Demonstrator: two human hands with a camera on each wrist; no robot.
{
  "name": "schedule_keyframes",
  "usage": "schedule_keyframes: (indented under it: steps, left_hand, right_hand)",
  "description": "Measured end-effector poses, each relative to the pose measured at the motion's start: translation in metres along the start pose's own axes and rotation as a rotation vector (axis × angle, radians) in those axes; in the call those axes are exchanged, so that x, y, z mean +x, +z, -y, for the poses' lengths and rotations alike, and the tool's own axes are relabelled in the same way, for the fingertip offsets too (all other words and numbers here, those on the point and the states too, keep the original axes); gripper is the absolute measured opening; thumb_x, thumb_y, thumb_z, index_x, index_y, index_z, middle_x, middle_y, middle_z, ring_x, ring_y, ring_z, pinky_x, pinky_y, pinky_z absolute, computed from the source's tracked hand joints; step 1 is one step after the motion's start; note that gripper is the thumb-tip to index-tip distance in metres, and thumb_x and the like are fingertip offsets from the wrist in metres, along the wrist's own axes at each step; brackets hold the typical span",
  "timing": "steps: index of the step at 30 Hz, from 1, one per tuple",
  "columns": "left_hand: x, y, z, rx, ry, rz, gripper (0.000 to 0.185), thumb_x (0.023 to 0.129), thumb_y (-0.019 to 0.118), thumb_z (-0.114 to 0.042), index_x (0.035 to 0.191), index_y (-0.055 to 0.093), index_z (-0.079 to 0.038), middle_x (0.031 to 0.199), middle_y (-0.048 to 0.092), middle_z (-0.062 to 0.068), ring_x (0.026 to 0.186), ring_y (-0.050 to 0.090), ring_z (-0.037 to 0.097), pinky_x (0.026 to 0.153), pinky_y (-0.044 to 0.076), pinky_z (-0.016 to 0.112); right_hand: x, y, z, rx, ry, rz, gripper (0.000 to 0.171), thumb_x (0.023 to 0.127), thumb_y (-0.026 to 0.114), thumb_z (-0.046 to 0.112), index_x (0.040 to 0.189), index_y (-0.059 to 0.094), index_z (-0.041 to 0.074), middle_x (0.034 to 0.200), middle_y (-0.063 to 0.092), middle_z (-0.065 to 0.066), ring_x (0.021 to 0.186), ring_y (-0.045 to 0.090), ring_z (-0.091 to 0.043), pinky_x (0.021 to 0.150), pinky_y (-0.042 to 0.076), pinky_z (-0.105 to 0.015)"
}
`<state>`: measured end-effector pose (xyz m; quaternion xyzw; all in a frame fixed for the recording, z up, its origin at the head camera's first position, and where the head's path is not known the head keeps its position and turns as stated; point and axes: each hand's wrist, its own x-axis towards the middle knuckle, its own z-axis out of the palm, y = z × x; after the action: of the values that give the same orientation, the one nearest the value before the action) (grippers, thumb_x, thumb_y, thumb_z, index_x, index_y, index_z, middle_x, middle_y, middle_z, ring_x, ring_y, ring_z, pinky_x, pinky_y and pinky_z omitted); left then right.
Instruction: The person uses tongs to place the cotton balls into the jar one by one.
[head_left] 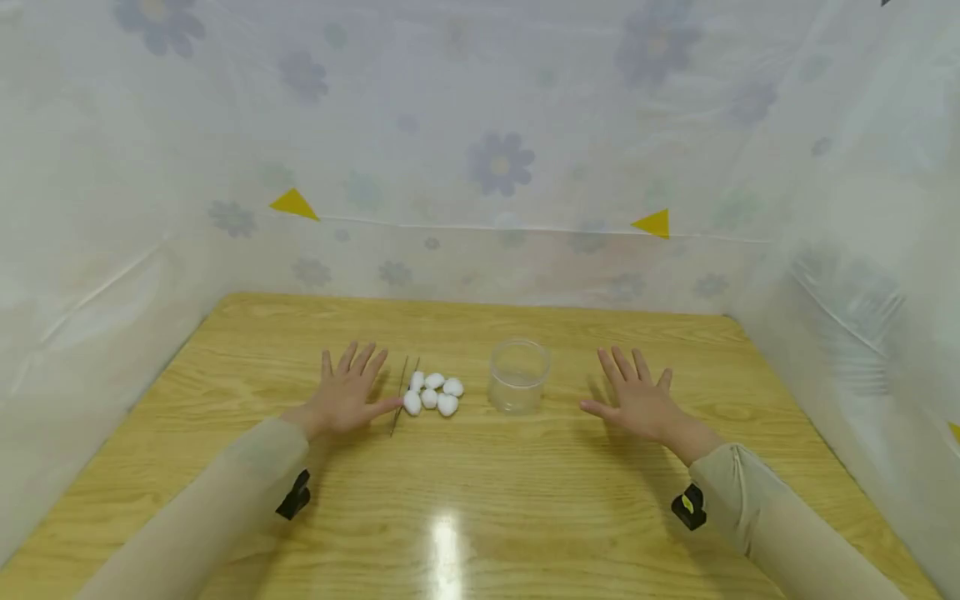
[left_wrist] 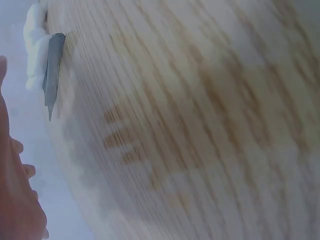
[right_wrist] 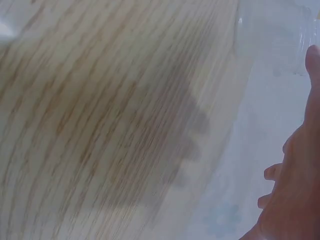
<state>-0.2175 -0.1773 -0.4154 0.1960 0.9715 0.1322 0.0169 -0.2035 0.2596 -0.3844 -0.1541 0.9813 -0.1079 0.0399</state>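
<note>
Several white cotton balls (head_left: pixel 433 393) lie in a cluster on the wooden table (head_left: pixel 480 500). Thin metal tweezers (head_left: pixel 403 392) lie just left of them; their tip (left_wrist: pixel 51 70) shows in the left wrist view beside the cotton (left_wrist: pixel 34 45). A clear plastic cup (head_left: pixel 518 376) stands upright to the right of the balls and looks empty. My left hand (head_left: pixel 347 393) is spread flat just above the table, its thumb close to the tweezers. My right hand (head_left: pixel 636 398) is spread flat right of the cup. Neither hand holds anything.
White translucent sheeting with a flower print (head_left: pixel 495 167) walls the table at the back and both sides. Two yellow triangles (head_left: pixel 294 204) mark the back wall. A light glare (head_left: pixel 446 546) sits on the near table.
</note>
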Motion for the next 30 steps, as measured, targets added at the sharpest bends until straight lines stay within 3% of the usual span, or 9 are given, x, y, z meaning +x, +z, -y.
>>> schedule_keyframes:
  steps: [5, 10, 22, 30]
  left_hand:
    - [0.0, -0.002, -0.003, -0.028, -0.003, 0.002, 0.082, 0.088, 0.055, -0.052, 0.146, 0.027, -0.001, 0.15, 0.025, 0.025, 0.138, 0.016, 0.049, 0.102, -0.002, 0.074]
    - [0.002, -0.001, -0.005, -0.024, -0.015, 0.034, 0.082, 0.087, 0.058, -0.051, 0.146, 0.028, -0.002, 0.149, 0.028, 0.024, 0.138, 0.018, 0.047, 0.104, -0.002, 0.072]
    - [0.004, -0.007, -0.016, -0.055, -0.047, 0.175, 0.085, 0.087, 0.059, -0.05, 0.147, 0.025, 0.0, 0.147, 0.03, 0.025, 0.135, 0.022, 0.048, 0.103, 0.008, 0.073]
    - [0.012, -0.004, -0.025, -0.108, -0.107, 0.181, 0.074, 0.089, 0.059, -0.036, 0.144, 0.029, 0.003, 0.141, 0.036, 0.029, 0.13, 0.033, 0.047, 0.104, 0.026, 0.062]
  right_hand:
    - [0.002, 0.001, 0.0, -0.009, -0.024, -0.018, 0.098, 0.085, 0.05, 0.064, 0.152, 0.006, 0.008, 0.154, 0.008, -0.025, 0.14, 0.003, -0.049, 0.098, -0.002, -0.077]
    - [0.007, 0.005, 0.002, 0.044, -0.052, -0.036, 0.103, 0.082, 0.058, 0.062, 0.151, 0.009, 0.003, 0.154, 0.013, -0.026, 0.141, 0.008, -0.045, 0.103, -0.001, -0.072]
    - [0.032, 0.017, 0.017, 0.137, -0.105, -0.019, 0.111, 0.074, 0.073, 0.053, 0.149, 0.011, -0.001, 0.15, 0.025, -0.026, 0.138, 0.023, -0.044, 0.107, 0.003, -0.068]
    - [0.054, 0.018, 0.04, 0.383, -0.147, -0.024, 0.119, 0.069, 0.082, 0.038, 0.151, 0.003, 0.005, 0.148, 0.028, -0.026, 0.135, 0.029, -0.045, 0.107, 0.021, -0.065]
